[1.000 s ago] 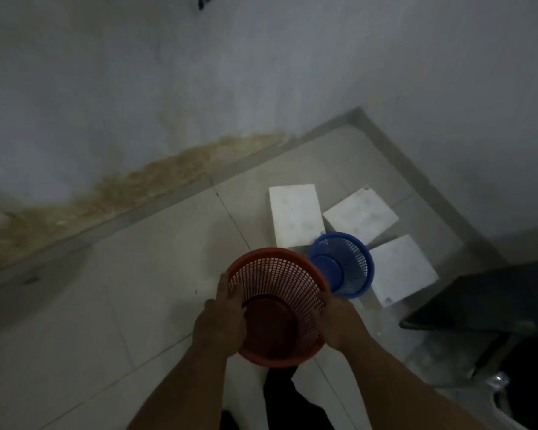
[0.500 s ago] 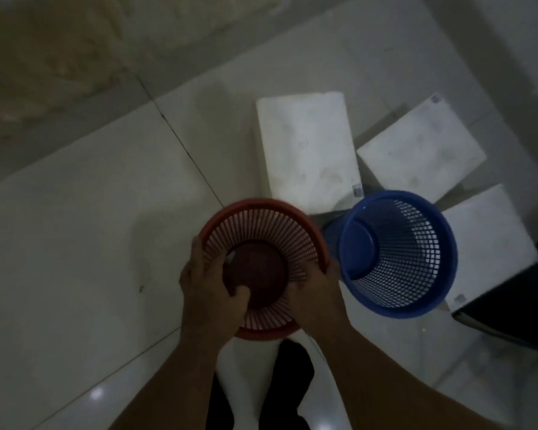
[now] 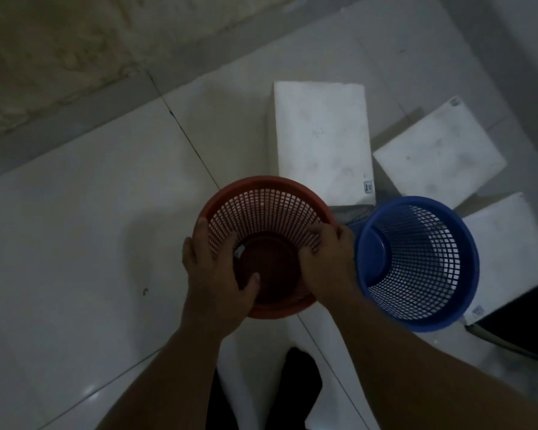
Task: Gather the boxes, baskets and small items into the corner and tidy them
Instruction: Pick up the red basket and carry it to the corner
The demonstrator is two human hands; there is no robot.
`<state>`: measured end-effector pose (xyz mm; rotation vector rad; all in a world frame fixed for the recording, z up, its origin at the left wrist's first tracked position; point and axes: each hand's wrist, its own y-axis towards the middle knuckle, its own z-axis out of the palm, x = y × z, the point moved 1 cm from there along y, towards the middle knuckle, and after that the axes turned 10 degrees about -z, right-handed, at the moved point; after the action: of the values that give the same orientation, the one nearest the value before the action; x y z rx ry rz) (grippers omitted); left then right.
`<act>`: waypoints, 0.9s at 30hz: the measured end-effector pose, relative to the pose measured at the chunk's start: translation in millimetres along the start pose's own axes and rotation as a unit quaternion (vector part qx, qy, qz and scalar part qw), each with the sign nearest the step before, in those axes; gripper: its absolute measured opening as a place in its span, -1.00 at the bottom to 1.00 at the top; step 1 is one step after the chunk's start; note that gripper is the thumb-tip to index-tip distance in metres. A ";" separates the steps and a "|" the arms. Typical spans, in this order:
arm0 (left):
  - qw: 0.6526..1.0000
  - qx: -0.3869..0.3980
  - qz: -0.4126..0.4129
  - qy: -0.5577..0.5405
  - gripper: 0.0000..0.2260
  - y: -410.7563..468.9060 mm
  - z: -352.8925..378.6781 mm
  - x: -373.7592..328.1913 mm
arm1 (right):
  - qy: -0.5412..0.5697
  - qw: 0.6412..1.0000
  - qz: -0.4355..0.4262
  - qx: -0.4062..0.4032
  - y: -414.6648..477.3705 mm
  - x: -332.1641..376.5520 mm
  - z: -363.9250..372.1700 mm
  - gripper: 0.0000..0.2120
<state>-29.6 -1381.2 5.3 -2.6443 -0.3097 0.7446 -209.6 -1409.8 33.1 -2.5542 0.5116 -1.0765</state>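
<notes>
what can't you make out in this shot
Head view:
Whether the red basket touches the floor: its body, the left hand and the right hand hide its underside.
The label on the long box: print too small.
The dark object at right: cut off by the edge, dim.
The right box: partly behind the blue basket.

Middle white box (image 3: 320, 141) sticker (image 3: 368, 187): too small to read.
Right white box (image 3: 510, 252) sticker (image 3: 478, 311): too blurry to read.

Both hands (image 3: 218, 271) grip red basket (image 3: 266, 203) (blue basket (image 3: 423, 265) just beside).
</notes>
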 end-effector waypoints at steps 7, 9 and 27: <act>0.994 0.085 0.009 0.063 -0.26 -6.8 3.8 -1.8 | -0.047 0.998 -0.011 0.035 9.3 -9.0 -7.5 -0.52; 0.984 0.145 -0.003 0.108 -0.27 -13.1 3.5 -0.3 | -0.079 0.993 0.006 0.082 7.7 -16.5 -9.2 -0.44; 0.986 0.102 -0.025 0.127 -0.63 -130.4 -288.2 -105.0 | -0.245 0.896 -0.289 0.232 -126.2 227.2 -127.6 -0.69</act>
<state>23.8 -1380.0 334.3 -2.4891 -0.2156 0.3922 -129.8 -1418.0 311.3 -2.4273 -0.6008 -0.5509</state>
